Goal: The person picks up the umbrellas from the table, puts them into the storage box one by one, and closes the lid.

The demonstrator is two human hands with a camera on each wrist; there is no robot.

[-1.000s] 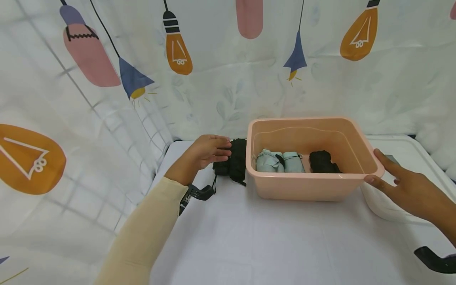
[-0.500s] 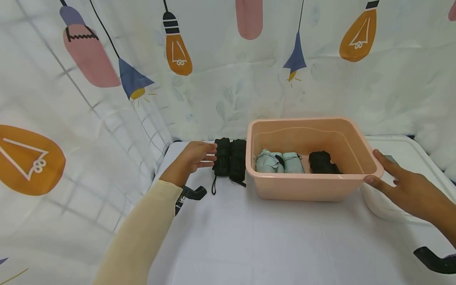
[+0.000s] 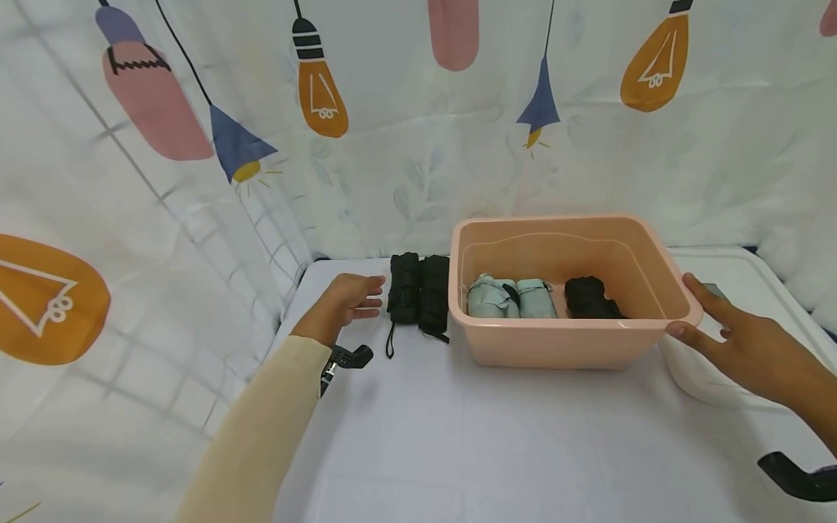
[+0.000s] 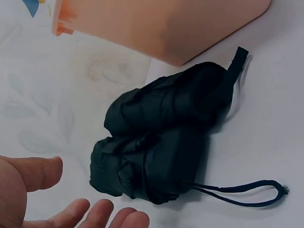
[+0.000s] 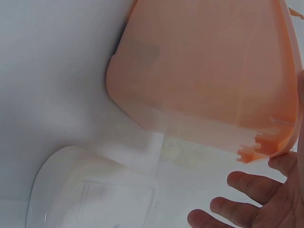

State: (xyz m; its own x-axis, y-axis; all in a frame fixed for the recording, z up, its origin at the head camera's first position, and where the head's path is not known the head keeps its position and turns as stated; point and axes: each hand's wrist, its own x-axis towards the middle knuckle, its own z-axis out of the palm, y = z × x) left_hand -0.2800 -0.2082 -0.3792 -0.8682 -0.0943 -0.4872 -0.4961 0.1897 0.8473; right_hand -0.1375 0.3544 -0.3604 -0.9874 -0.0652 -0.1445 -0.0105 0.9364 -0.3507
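Observation:
Two black bundles, each rolled like a compact folded umbrella, lie side by side left of the bin. The left bundle (image 3: 404, 288) has a thin cord loop; the right bundle (image 3: 434, 294) has a short strap and lies right at the bin's wall. My left hand (image 3: 344, 305) hovers left of them, palm toward them, fingers apart from the left bundle and holding nothing. My right hand (image 3: 752, 349) touches the right rim of the peach plastic bin (image 3: 549, 349) with thumb and index finger extended; in the right wrist view its other fingers (image 5: 232, 209) are spread off the bin.
Inside the bin lie pale green rolled bundles (image 3: 493, 296) and a black bundle (image 3: 591, 298). A white plastic lid or tray (image 3: 726, 261) lies to the right, partly behind my right hand. A printed curtain (image 3: 392, 174) hangs behind the white-covered table (image 3: 497, 443).
My left hand has drawn back leftward off the black bundles, leaving both in full view. The right hand stays at the bin's rim, and the bin has not visibly moved.

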